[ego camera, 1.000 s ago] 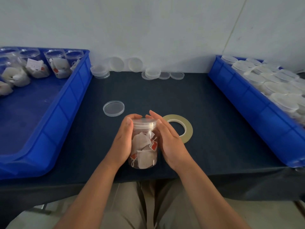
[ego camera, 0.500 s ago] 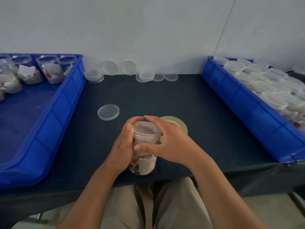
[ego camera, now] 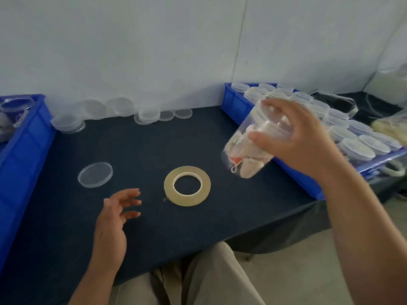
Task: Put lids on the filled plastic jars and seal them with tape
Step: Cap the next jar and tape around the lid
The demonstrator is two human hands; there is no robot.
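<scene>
Jar (ego camera: 248,150): lidded, tilted, gripped in right hand (ego camera: 301,139) above right bin (ego camera: 237,102). Left hand (ego camera: 114,219): spread, empty, over counter (ego camera: 154,146). Tape (ego camera: 187,186), loose lid (ego camera: 95,174): flat on counter.

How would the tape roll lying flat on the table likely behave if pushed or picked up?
The tape roll is a thin, flat ring with a wide open core, so probably light and stiff. Lying flat on the dark cloth, it should slide rather than roll; on edge it would likely roll away.

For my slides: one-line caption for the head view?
Right hand holds a filled jar tilted beside the right bin; left hand hovers open near tape roll.
</scene>
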